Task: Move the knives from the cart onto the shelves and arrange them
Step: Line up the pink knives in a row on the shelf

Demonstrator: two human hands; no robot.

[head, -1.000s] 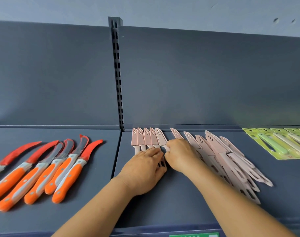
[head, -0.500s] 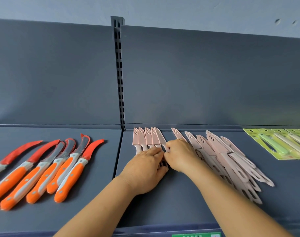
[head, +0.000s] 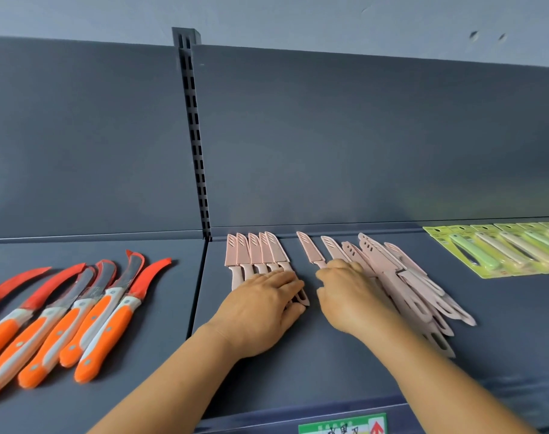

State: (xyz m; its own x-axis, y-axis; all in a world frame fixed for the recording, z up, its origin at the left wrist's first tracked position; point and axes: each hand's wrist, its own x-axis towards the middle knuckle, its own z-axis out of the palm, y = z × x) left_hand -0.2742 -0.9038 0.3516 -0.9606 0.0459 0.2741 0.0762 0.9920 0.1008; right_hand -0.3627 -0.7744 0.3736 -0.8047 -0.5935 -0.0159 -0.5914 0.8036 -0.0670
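Observation:
Several pink sheathed knives (head: 254,252) lie in a tight row on the grey shelf (head: 329,364), tips toward the back panel. My left hand (head: 260,311) rests flat on their handles and hides them. To the right a single pink knife (head: 309,250) lies apart, its handle under the fingers of my right hand (head: 348,292). Whether that hand grips it is hidden. Just right of that hand is a loose, overlapping heap of pink knives (head: 401,277).
Several orange-handled curved knives (head: 88,311) lie fanned on the left shelf section. Green carded packs (head: 492,249) lie at the far right. A slotted upright (head: 196,145) divides the back panels. A green price label (head: 342,426) sits on the shelf's front edge.
My right hand has moved right, away from the tidy row, onto the single knife beside the heap. My left hand stays on the row's handles.

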